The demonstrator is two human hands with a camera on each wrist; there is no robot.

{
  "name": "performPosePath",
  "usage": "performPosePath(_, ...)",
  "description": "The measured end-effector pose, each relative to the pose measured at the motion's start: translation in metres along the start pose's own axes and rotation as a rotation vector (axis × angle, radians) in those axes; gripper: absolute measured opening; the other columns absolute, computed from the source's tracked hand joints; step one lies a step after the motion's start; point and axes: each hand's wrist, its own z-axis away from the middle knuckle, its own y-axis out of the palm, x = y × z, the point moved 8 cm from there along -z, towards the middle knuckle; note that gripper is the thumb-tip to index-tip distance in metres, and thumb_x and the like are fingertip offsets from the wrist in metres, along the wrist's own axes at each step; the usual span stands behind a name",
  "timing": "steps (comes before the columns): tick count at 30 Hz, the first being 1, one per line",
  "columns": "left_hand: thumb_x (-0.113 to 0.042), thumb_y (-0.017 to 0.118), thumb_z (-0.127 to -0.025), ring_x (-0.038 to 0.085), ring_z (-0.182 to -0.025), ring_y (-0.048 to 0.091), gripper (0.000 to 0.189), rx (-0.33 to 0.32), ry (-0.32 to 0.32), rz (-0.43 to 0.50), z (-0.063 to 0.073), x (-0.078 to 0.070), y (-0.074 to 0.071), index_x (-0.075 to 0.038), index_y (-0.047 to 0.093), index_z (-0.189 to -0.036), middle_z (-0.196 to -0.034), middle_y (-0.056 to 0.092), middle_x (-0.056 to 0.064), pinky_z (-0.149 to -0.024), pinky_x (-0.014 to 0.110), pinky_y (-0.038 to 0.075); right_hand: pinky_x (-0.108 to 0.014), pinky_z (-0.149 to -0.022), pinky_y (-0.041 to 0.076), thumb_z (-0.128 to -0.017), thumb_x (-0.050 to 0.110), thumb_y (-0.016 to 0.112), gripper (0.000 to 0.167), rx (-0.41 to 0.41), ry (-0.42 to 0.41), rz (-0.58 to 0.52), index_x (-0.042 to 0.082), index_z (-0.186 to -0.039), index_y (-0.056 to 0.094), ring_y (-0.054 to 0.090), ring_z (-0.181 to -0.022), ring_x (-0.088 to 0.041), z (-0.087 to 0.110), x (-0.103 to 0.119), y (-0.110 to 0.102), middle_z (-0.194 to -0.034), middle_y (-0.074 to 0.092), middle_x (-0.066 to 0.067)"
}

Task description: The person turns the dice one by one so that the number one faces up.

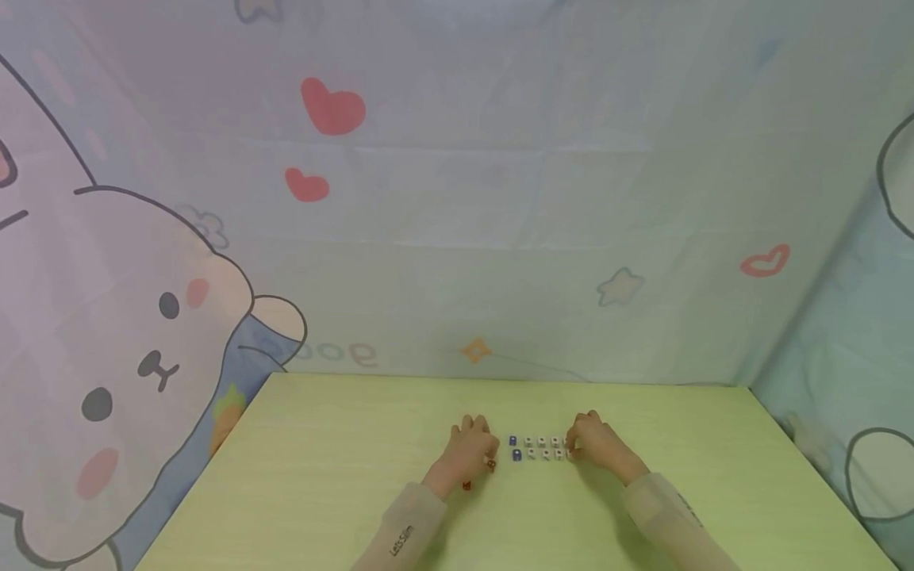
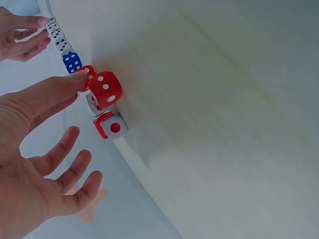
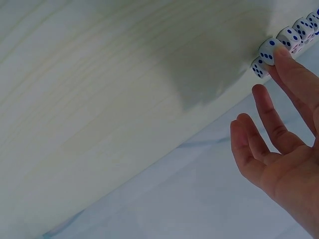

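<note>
My left hand (image 1: 467, 450) is at the left end of two short rows of dice. In the left wrist view, its thumb and index finger pinch a red die (image 2: 88, 70), while the other fingers spread apart. A larger-looking red die (image 2: 105, 88) and a white die with a red pip (image 2: 115, 127) are close by. My right hand (image 1: 598, 441) is at the rows' right end. Its thumb and index finger pinch a white die (image 3: 269, 50) with blue pips, beside another white die (image 3: 258, 67). Blue dice (image 1: 517, 455) head the rows, followed by several white dice (image 1: 542, 442).
A pale yellow-green table (image 1: 321, 476) carries the dice. Another red die (image 1: 467, 485) lies near my left wrist. Behind the table hangs a printed cloth (image 1: 457, 198) with hearts, stars and a large cartoon animal at the left.
</note>
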Motion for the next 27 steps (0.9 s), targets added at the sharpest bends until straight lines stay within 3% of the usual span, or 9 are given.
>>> performPosePath(12,-0.024,0.071,-0.072,0.015,-0.084,0.032,0.007,0.019,-0.002,0.011,0.0011,0.0018,0.0042,-0.019,0.069,-0.077,-0.091,0.046,-0.001,-0.068,0.029,0.025,-0.049,-0.068,0.046,-0.069,0.006,0.071,0.006,0.000,0.008,0.004,0.008,-0.075,0.069,0.047,-0.083,-0.025,0.0007,-0.0015,0.0010,-0.082,0.059,-0.006)
performPosePath(16,-0.022,0.073,-0.070,0.015,-0.084,0.032,0.007,0.004,0.002,0.023,0.0002,0.0011,0.0046,-0.018,0.067,-0.073,-0.091,0.047,0.000,-0.068,0.029,0.024,-0.050,-0.069,0.045,-0.069,0.006,0.071,0.006,-0.002,0.013,0.009,0.008,-0.074,0.069,0.047,-0.083,-0.025,0.0005,-0.0019,0.0006,-0.082,0.059,-0.005)
performPosePath(23,-0.019,0.072,-0.071,0.016,-0.086,0.033,0.008,-0.031,0.023,-0.024,-0.0015,-0.0024,0.0050,-0.018,0.064,-0.069,-0.095,0.048,0.001,-0.068,0.029,0.025,-0.063,-0.075,0.039,-0.069,0.009,0.072,0.006,-0.010,0.029,0.025,0.010,-0.075,0.070,0.047,-0.086,-0.027,0.0003,-0.0025,0.0007,-0.084,0.058,-0.004)
performPosePath(27,-0.019,0.070,-0.073,0.016,-0.088,0.034,0.011,-0.059,0.047,-0.057,-0.0016,-0.0059,0.0029,-0.018,0.061,-0.067,-0.097,0.049,0.001,-0.068,0.028,0.024,-0.057,-0.073,0.041,-0.068,0.012,0.072,0.006,-0.017,0.036,0.054,0.012,-0.074,0.070,0.046,-0.087,-0.026,-0.0002,-0.0030,0.0004,-0.086,0.058,-0.004)
